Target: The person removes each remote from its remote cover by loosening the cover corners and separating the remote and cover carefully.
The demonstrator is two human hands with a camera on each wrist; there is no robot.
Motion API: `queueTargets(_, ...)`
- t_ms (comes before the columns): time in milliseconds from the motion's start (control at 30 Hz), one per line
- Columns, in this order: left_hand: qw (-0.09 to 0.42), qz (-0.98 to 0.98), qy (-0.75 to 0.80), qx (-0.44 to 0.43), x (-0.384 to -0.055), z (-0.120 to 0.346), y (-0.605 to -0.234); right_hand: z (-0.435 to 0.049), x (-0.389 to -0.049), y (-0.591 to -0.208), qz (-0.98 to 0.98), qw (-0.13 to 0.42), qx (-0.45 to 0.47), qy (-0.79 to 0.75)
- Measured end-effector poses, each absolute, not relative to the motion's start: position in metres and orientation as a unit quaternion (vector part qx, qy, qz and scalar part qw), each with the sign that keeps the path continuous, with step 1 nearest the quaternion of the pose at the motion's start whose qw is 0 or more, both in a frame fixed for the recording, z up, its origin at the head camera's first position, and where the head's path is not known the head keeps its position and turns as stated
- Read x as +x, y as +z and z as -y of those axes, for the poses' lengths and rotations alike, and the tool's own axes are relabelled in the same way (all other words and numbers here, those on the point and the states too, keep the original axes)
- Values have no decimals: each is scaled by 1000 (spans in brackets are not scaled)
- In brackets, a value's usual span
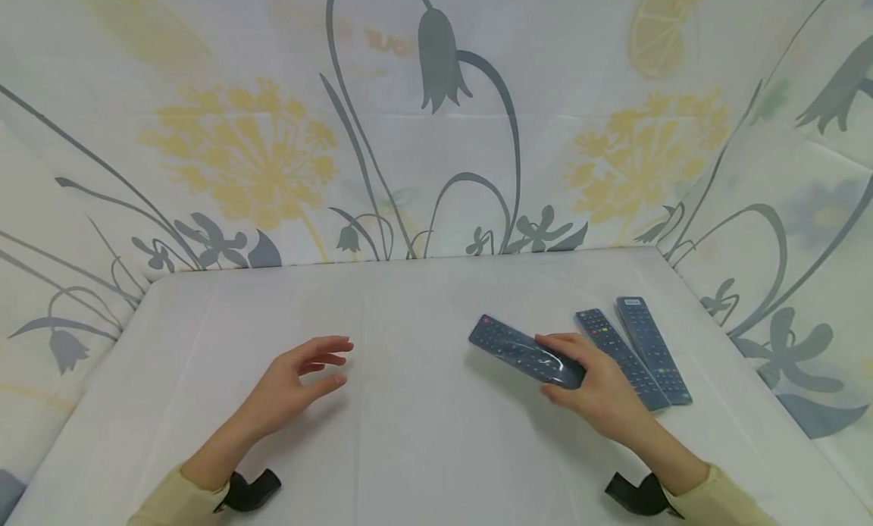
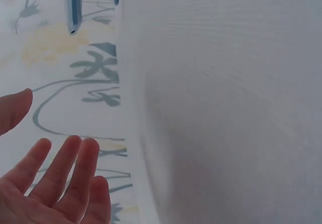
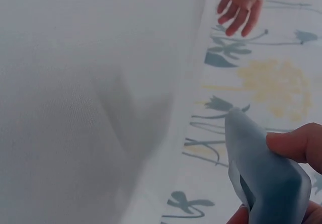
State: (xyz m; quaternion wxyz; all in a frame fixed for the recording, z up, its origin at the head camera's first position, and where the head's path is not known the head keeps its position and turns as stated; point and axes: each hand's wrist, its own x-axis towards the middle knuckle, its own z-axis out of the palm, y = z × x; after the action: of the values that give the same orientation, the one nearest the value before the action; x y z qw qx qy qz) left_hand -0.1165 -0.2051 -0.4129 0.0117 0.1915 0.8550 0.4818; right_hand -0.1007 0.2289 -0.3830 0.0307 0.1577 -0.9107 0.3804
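My right hand (image 1: 603, 389) grips the near end of a dark remote control (image 1: 521, 350), thumb on one side and fingers on the other. The remote is held above the table, its far end pointing left and away, with a shiny clear wrap over its buttons. Seen in the right wrist view, the wrapped remote (image 3: 264, 168) shows its bluish underside. To the left, my left hand (image 1: 293, 386) hovers over the table with fingers relaxed and holds nothing; its spread fingers also show in the left wrist view.
Two more remotes lie on the table to the right of my right hand: one remote (image 1: 621, 359) partly behind the hand, another remote (image 1: 653, 350) beside it, touching or overlapping. The white table (image 1: 409, 435) meets flower-patterned cloth (image 1: 436, 170) at the back and sides.
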Motion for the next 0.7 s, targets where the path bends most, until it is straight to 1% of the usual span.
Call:
queueTargets(300,28,-831,515,211,-121,193,-412,-215,-96,-380,881,41,208,423)
queueTargets(700,51,-796,549,250,-127,161,-399,-194,-95,-380,820,27,256,511)
